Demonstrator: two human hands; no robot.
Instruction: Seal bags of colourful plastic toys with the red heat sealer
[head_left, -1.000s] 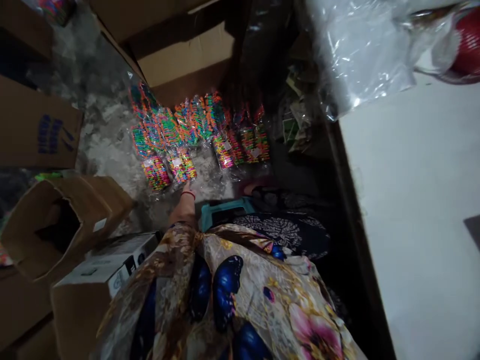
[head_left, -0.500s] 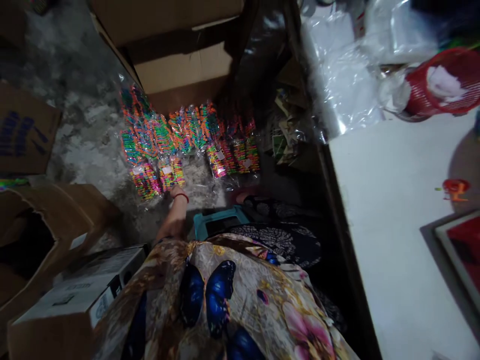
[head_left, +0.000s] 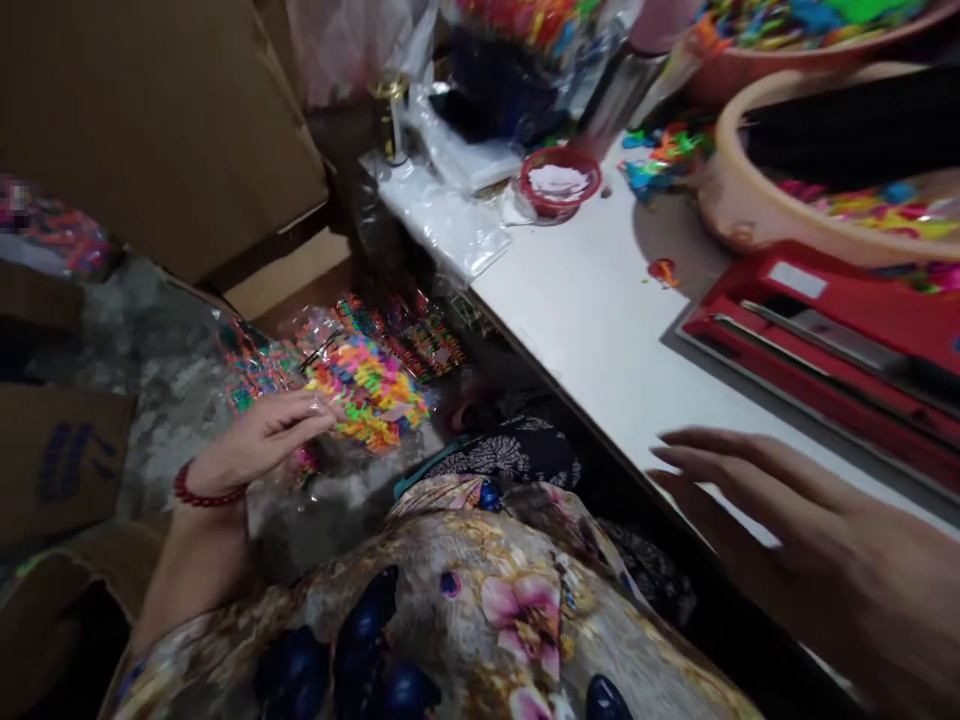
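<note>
L hand (head_left: 259, 445) pinches packet of neon clips (head_left: 367, 390) by bag edge; R hand (head_left: 810, 540) splayed, empty, above worktop (head_left: 600, 320). Risk: slick plastic, thin grip, packet may slip to floor.

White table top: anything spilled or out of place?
Yes. A small orange-red piece lies alone on the white table, apart from the loose colourful pieces scattered by the beige basin. Clear plastic bags hang over the table's edge. The left hand holds a packet of colourful pieces low beside the table.
</note>
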